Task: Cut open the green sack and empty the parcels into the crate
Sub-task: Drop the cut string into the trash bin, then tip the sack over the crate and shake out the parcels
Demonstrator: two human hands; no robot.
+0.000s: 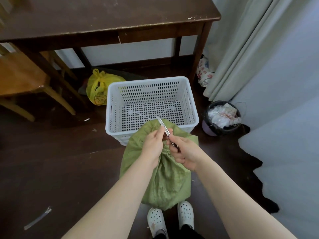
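A green woven sack (165, 178) stands on the dark floor between my feet, its neck tied shut and its top flopped against the near rim of a white perforated crate (151, 81). The crate holds nothing. My right hand (185, 153) grips the handle of a slim metal utility knife (164, 127), whose blade points up and away over the sack's top. My left hand (153, 145) pinches the knife near the blade, just above the sack's gathered neck. The parcels are hidden inside the sack.
A dark wooden desk (110, 16) stands behind the crate, with a wooden chair (19, 78) at the left. A yellow plastic bag (101, 87) lies left of the crate. A full black waste bin (222, 118) and a curtain (241, 49) are to the right.
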